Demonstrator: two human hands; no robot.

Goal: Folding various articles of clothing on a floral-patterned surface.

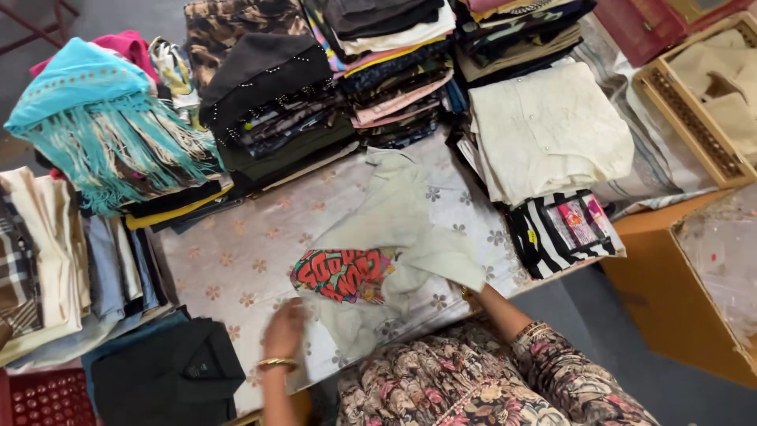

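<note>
A pale green shirt (398, 225) with a red and teal printed patch (344, 274) lies crumpled on the floral tablecloth (236, 260). My left hand (284, 330), with a gold bangle on the wrist, rests flat on the cloth at the shirt's lower left edge. My right forearm (505, 312) reaches in from the lower right, and its hand is hidden under the shirt's folded side. I cannot tell what that hand grips.
Stacks of folded clothes ring the table: a teal fringed piece (95, 118), dark piles (276, 102), a cream stack (552, 130), a striped packaged item (564, 229). A cardboard box (686, 292) stands right, a black folded garment (169, 375) and red crate (39, 398) lower left.
</note>
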